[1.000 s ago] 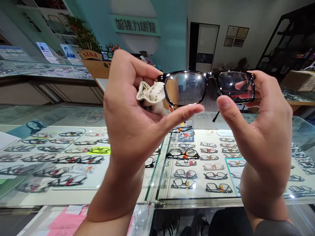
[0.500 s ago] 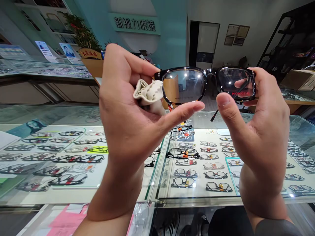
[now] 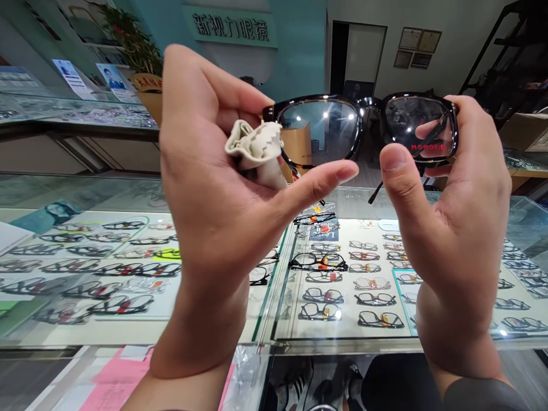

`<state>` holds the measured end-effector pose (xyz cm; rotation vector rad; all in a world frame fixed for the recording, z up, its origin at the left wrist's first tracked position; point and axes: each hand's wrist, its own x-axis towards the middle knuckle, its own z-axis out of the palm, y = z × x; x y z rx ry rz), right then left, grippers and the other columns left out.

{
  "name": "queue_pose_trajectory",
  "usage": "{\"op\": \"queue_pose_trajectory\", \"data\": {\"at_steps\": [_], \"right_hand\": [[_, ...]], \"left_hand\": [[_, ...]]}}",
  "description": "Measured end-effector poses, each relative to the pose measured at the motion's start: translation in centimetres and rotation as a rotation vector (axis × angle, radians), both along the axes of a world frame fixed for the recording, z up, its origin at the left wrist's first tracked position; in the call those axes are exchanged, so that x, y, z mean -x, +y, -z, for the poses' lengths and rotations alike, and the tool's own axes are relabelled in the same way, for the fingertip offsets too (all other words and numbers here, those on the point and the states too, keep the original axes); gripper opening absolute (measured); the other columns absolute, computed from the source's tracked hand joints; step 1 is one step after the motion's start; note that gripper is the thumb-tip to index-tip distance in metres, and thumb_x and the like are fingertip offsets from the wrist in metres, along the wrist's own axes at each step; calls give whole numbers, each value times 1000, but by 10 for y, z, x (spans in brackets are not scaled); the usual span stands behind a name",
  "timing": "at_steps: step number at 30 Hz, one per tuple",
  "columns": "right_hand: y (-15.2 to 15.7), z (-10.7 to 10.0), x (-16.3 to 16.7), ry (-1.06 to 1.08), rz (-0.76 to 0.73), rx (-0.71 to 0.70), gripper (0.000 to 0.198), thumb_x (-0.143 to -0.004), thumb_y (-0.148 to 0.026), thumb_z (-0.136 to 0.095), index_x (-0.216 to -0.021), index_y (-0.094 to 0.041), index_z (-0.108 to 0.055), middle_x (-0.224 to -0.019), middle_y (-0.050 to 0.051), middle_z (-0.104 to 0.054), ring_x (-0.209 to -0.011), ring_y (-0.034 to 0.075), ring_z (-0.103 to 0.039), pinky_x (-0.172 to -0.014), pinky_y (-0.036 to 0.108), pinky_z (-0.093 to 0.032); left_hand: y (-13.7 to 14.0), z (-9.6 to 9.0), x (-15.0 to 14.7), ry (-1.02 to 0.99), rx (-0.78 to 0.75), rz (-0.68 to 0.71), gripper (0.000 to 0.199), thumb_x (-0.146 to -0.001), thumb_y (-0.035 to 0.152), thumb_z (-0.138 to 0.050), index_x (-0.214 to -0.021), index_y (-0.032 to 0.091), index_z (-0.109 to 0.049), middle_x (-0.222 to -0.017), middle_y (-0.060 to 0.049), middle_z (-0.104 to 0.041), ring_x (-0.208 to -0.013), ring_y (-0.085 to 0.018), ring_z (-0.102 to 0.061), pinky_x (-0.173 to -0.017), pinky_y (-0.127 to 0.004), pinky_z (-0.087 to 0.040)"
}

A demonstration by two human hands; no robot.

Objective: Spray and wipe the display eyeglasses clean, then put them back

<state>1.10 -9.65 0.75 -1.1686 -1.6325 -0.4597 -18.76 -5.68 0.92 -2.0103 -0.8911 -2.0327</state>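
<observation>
left hand [image 3: 214,177] and right hand [image 3: 462,182] hold glasses [image 3: 369,103]; they're higher than before.

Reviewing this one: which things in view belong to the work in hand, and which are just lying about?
In hand:
dark-rimmed glasses, held between the left hand and right hand
pale cloth, bunched in the left hand

Just about:
other glasses, in rows
glass counter
wall sign
plant

Glass display case [image 3: 346,345] with rows of spectacles [image 3: 363,268]; sign [image 3: 231,27] on teal wall [image 3: 302,51]; leafy plant [image 3: 136,45]; four framed papers [image 3: 421,48]
</observation>
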Motion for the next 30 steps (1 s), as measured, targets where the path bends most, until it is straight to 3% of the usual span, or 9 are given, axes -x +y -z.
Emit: {"op": "queue_pose_trajectory", "data": {"at_steps": [3,7,13,21,26,30], "right_hand": [[-2,-1,1,16,8,9,43,-102,-56,-57,-135,-29,-60,-127,12,-64,-127,38,-63,-108,71,-53],[-3,-1,1,17,5,20,43,-103,-56,-57,-139,-33,-58,-133,12,-62,-139,42,-56,-109,75,-52],[-3,1,-1,3,-8,15,51,-103,-59,-56,-147,-35,-51,-139,12,-60,-142,44,-54,-107,78,-52],[-1,-1,0,-16,13,12,48,-101,-55,-60,-144,-34,-55,-135,14,-63,-135,42,-60,-105,75,-55],[2,-1,-1,-9,-8,13,43,-101,-54,-60,-140,-34,-58,-131,13,-65,-129,39,-63,-107,71,-55],[5,-1,-3,-38,-17,7,52,-99,-58,-61,-139,-24,-58,-131,15,-66,-123,36,-65,-107,69,-54]], "left_hand": [[6,0,-1,-17,-20,32,75,-56,85,-88,-89,25,-58,-88,0,-51,-79,-15,-59,-62,-31,-47],[12,2,0,-27,69,64,78,-56,86,-87,-91,23,-58,-85,1,-51,-78,-15,-62,-58,-27,-48],[12,3,7,4,215,94,76,-55,82,-91,-95,26,-57,-83,2,-55,-66,-13,-56,-52,-28,-43],[10,1,4,-5,88,66,82,-52,86,-89,-92,23,-55,-93,-1,-53,-78,-15,-59,-59,-28,-48],[0,-1,1,-7,119,43,76,-57,81,-91,-92,25,-55,-97,-1,-51,-88,-19,-63,-66,-32,-53],[-1,-1,2,15,52,-1,71,-58,76,-94,-95,26,-58,-97,-1,-53,-90,-19,-59,-70,-34,-52]]}}
